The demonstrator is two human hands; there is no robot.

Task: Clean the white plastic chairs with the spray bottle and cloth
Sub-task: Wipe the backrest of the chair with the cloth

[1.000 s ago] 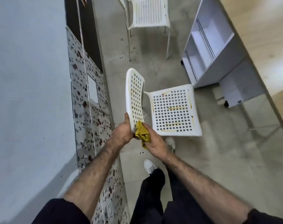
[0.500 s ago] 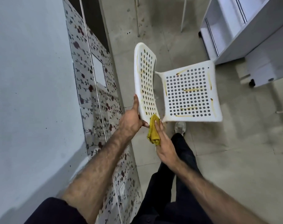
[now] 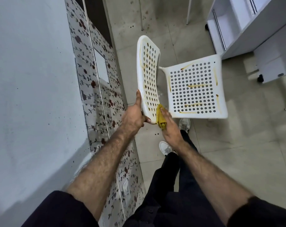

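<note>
Head view, reading across from the left of the frame: a pale grey wall (image 3: 27,89) fills the left third, and beside it stands a panel with a dark flower pattern (image 3: 96,95) running from the upper centre-left down to the bottom.

Just right of that, at mid-frame, the left hand (image 3: 134,117) grips the lower edge of the white chair's backrest (image 3: 148,76). Its thumb lies straight up along the outer rim, and its fingers curl under the bottom edge, one fingertip showing below the plastic.

The backrest is perforated and streaked with yellow-brown stains. Against its lower corner sits a yellow cloth (image 3: 160,116), bunched up and pressed to the plastic by the right hand (image 3: 170,128). That hand's fingers lie over the cloth, holding it to the chair; whether the thumb wraps under the cloth cannot be told.

Further right, at centre-right, is the chair's seat (image 3: 196,87), also perforated and marked with stain lines along its edges and across the middle. Two white shoes (image 3: 184,124) stand on the tiled floor (image 3: 237,145) below the seat. A white cabinet (image 3: 253,27) occupies the upper right.
</note>
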